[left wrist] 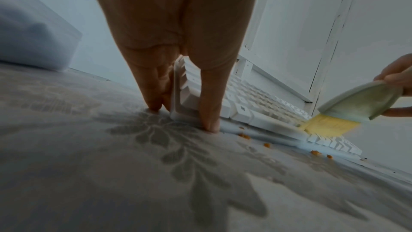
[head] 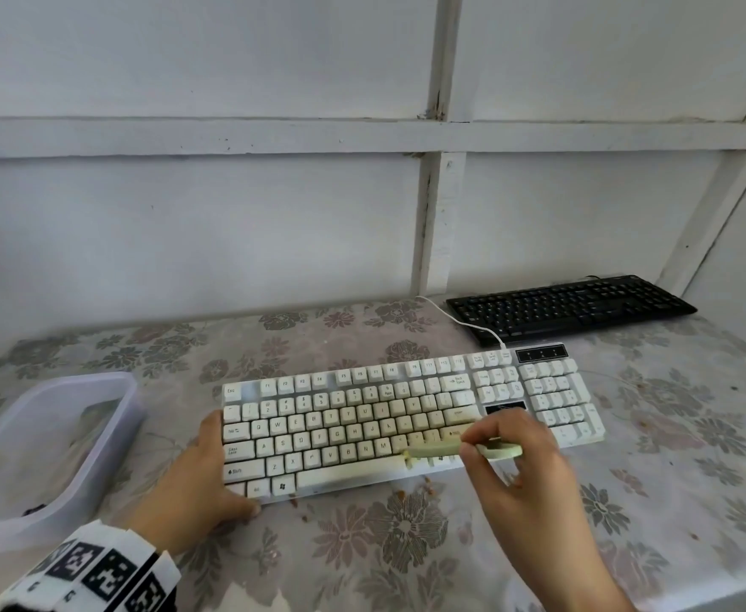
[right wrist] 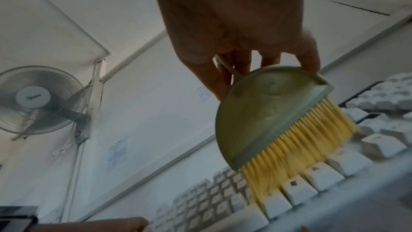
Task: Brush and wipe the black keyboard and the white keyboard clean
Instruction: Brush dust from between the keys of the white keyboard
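1. Crumbs (head: pixel 427 481): orange-brown bits on the flowered tablecloth (head: pixel 406 536), just beside the white keyboard's near edge. Light and loose, likely to scatter if swept hard.
2. Left hand (head: pixel 194 488): at the white keyboard's (head: pixel 362 417) near-left corner. Thumb lies along the near edge, fingers run down the left end, tips on the cloth. Fingers mostly straight, bracing rather than gripping.
3. Right hand (head: pixel 516 452): over the keyboard's near-right part, fingers and thumb pinching the back of the brush (head: pixel 450 450), a pale green half-round holder with yellow bristles.
4. Bristles (right wrist: pixel 301 144) touch the bottom key rows right of the space bar and look blurred, so probably mid-sweep. Soft and bendy, they should reach between caps.
5. White keyboard: toward the tabletop's near edge, centre. Stiff plastic slab, looks light, probably slides on the cloth, so bracing a corner makes sense. Keycaps could pop off if pried; best held by the frame ends, not the keys. White cable (head: pixel 463 322) runs off the far side.
6. Clear plastic tub (head: pixel 53 457): at the tabletop's left edge; contents unclear.
7. Black keyboard (head: pixel 569 309): far-right corner by the wall, well apart from both hands, not being handled. Likely stiff and light too; lift by the ends.
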`<state>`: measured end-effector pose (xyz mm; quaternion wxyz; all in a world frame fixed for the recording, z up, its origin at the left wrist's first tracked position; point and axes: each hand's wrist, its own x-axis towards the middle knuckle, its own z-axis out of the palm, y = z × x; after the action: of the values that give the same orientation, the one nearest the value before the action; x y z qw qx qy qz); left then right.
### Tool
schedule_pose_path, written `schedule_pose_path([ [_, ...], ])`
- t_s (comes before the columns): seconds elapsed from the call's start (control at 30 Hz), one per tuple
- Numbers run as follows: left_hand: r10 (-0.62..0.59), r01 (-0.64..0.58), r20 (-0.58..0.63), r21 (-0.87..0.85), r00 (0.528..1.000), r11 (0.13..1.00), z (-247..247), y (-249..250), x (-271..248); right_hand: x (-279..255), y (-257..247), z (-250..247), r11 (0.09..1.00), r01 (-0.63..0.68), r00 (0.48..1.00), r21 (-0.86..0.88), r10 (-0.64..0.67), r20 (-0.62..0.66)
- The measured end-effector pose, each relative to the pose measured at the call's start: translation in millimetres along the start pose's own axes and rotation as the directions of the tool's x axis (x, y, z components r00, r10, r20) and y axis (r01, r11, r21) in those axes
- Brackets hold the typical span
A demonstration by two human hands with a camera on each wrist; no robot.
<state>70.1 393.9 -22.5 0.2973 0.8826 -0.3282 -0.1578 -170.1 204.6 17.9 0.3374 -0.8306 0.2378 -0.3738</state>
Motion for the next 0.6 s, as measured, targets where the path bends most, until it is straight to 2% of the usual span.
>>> schedule_pose_path([
  [0.07,0.003,-0.003,0.002,0.0,1.0,1.0,0,-2,1,-1,-3,2,0.995,0.023,1.0,0.101,-0.024,0.013],
  [0.13,0.001,-0.001,0.004,0.006,1.0,1.0,0,-3,1,-1,-3,2,0.979,-0.027,0.997,0.203,0.011,0.078],
  [0.2,-0.003,0.003,0.003,0.005,1.0,1.0,0,-3,1,1,2,-3,0.983,-0.058,0.996,0.176,0.045,0.077],
  [0.3,-0.01,0.01,0.008,0.0,1.0,1.0,0,-3,1,5,15,-16,0.994,-0.102,0.995,0.048,0.102,-0.007],
  [0.43,-0.004,0.004,0.008,-0.011,1.0,1.0,1,-3,2,6,12,-25,0.998,-0.054,0.995,0.021,0.056,-0.088],
  [0.53,0.006,-0.006,0.005,0.007,1.0,1.0,1,-2,0,0,0,-11,0.984,-0.032,0.999,0.176,0.028,0.022],
  [0.6,0.008,-0.008,0.001,0.027,1.0,1.0,0,0,-1,-5,1,-3,0.984,-0.014,0.997,0.178,0.0,0.076],
])
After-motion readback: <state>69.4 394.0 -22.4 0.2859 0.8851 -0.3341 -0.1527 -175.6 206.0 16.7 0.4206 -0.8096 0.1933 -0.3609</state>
